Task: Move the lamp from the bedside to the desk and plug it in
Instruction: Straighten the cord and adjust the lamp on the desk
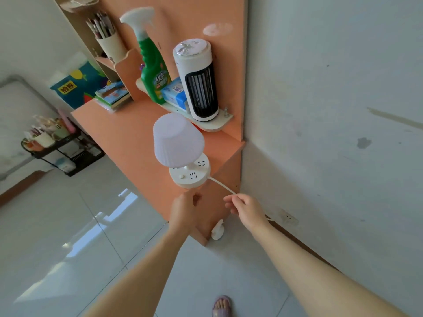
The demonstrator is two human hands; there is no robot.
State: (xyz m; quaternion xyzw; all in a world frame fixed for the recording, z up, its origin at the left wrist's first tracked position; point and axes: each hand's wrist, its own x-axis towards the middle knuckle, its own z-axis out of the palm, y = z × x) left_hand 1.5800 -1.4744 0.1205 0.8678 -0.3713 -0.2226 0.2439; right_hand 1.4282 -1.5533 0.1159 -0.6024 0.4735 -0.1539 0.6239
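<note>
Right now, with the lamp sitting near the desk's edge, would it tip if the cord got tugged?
Possibly. The lamp carries a wide shade on a thin stem, so it looks top-heavy, though its round base seems broad. It stands near the desk edge, and the right hand pinches the floppy cord, so a hard pull might drag it off.

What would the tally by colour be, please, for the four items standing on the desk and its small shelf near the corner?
White: 2, the lamp on the desk and the tower appliance on the shelf
Green: 1, the spray bottle
Blue: 1, the tissue pack
Total: 4
</note>
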